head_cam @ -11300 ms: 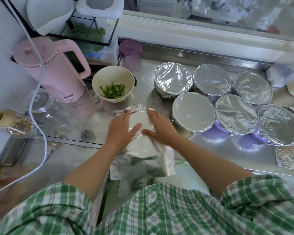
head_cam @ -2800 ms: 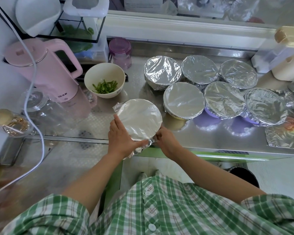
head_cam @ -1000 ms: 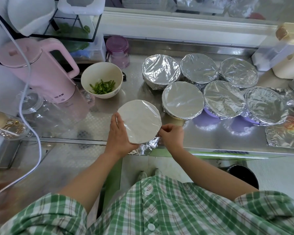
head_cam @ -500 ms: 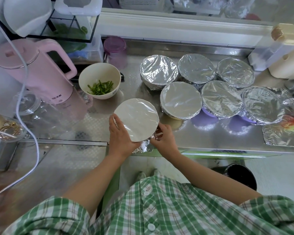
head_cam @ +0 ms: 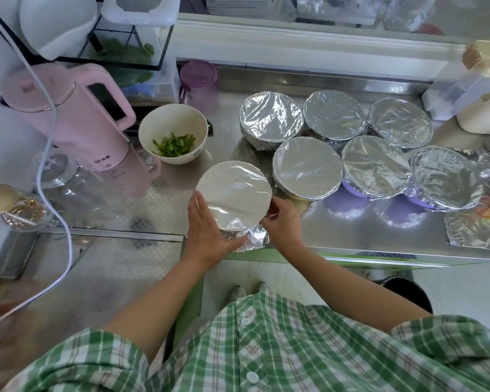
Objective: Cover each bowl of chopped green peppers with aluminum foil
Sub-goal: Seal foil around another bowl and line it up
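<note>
A bowl with smooth foil stretched over its top (head_cam: 234, 190) stands at the counter's front edge. My left hand (head_cam: 207, 230) cups its left and near side, fingers curled round the rim. My right hand (head_cam: 280, 219) pinches crumpled foil against the bowl's right side. Loose foil (head_cam: 253, 239) bunches under the bowl's near side. An uncovered cream bowl of chopped green peppers (head_cam: 173, 134) sits behind it to the left. Several foil-covered bowls (head_cam: 307, 168) stand in two rows to the right.
A pink kettle (head_cam: 65, 114) and glass jars (head_cam: 60, 176) stand on the left, with a white cable (head_cam: 48, 142) hanging across them. A purple-lidded jar (head_cam: 200, 83) is at the back. A foil sheet (head_cam: 475, 230) lies at the far right on the steel counter (head_cam: 351, 236).
Since the earliest frame the loose foil sheet has been folded tight round the bowl. In the last second my right hand moved in to the bowl's right side and pinches foil there.
</note>
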Available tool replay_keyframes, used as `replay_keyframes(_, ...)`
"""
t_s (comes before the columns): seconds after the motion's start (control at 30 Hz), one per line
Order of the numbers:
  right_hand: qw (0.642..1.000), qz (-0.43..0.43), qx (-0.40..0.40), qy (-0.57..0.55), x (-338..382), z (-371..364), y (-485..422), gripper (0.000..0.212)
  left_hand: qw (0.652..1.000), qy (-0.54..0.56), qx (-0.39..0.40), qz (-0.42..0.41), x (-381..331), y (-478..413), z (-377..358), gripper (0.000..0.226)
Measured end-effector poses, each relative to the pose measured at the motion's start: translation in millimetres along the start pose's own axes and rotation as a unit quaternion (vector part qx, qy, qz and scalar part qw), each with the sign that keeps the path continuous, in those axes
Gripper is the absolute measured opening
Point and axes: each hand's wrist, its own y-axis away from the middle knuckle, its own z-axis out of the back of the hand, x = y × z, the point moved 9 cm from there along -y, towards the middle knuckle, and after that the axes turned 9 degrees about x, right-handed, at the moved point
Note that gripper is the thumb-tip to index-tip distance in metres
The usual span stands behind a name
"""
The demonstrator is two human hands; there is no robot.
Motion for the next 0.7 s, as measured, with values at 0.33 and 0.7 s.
replay_keyframes(0.33, 0.997, -0.051, 0.02, -0.062, -18.8, -0.7, -4.0, 0.024, 0.996, 0.077, -0.038, -0.024, 17.2, -7.4, 20.5, 0.134)
replay_keyframes(0.7, 0.989, -0.053, 0.071, -0.115, -17.2, -9.3, 3.6, 0.041, 0.999, -0.02, -0.009, -0.036, -6.1, -18.4, 10.1, 0.151)
